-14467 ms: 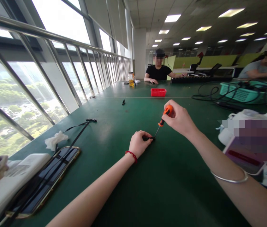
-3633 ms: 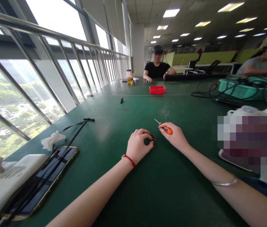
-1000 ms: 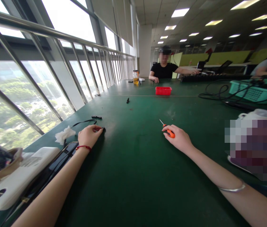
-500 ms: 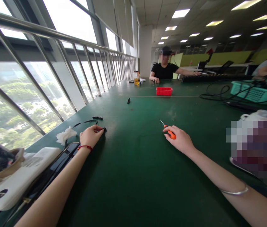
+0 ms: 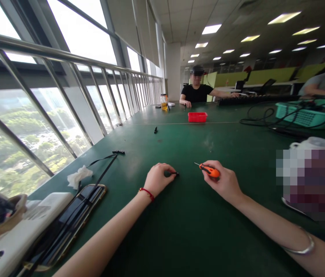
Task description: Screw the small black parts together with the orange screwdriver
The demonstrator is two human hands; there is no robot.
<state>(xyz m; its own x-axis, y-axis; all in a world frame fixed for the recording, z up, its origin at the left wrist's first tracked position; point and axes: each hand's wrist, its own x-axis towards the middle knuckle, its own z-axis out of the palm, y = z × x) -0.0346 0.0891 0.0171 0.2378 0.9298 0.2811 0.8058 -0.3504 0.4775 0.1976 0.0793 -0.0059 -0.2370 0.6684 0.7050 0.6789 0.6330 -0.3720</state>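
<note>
Near the middle of the green table [image 5: 139, 238], my left hand [image 5: 159, 179] pinches a small black piece [image 5: 176, 174] between thumb and fingertips, just above or on the surface. My right hand [image 5: 223, 181] is closed around an orange and black screwdriver [image 5: 210, 171], whose thin shaft points left toward the black piece. A gap separates the two hands. Another small black part [image 5: 155, 130] lies farther off, and a black strip-like part [image 5: 118, 152] rests at the left beside a cable.
At the left are a phone [image 5: 93, 192], a white power strip [image 5: 44, 215] and crumpled tissue [image 5: 79, 176]. A red tray [image 5: 197, 117], jar [image 5: 164, 103] and seated person [image 5: 197, 92] are at the far side. A teal basket [image 5: 300, 114] with cables stands right.
My left hand has moved right with the small black piece, away from the strip-like part and toward the screwdriver. My right hand has turned the screwdriver to point more to the left.
</note>
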